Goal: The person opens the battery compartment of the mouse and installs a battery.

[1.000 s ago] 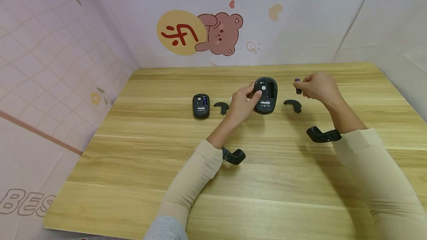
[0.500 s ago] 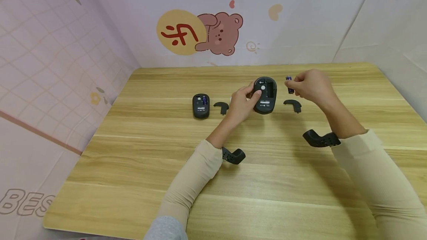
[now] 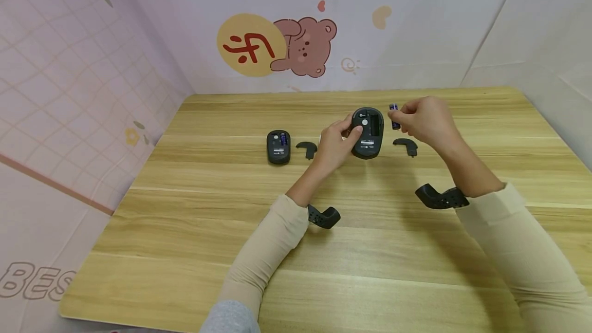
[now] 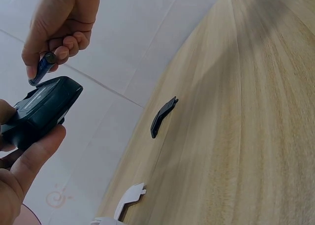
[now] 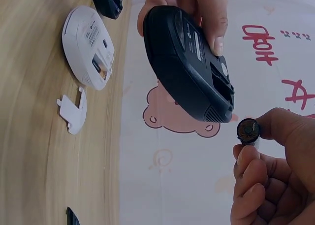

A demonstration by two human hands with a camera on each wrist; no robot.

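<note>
In the head view my left hand [image 3: 333,147] grips a black computer mouse [image 3: 367,143] above the table, its underside turned up. The battery compartment in that underside is uncovered and looks dark and bare. Just to the mouse's right, my right hand [image 3: 432,121] pinches a blue-purple battery [image 3: 395,125] between thumb and fingers. A small gap separates battery and mouse. From the right wrist, one end of the battery [image 5: 248,130] faces the camera. A black battery cover [image 3: 409,146] lies on the table below the right hand.
Left of the hands, another black mouse [image 3: 278,155] lies underside up with a purple battery inside; a black cover [image 3: 309,149] is beside it. A white mouse [image 5: 82,43] and white cover [image 5: 73,113] rest on the wooden table [image 3: 222,251]. A printed wall stands behind.
My right hand has moved left with the battery, closing toward the held mouse. The left hand and its mouse stay almost still.
</note>
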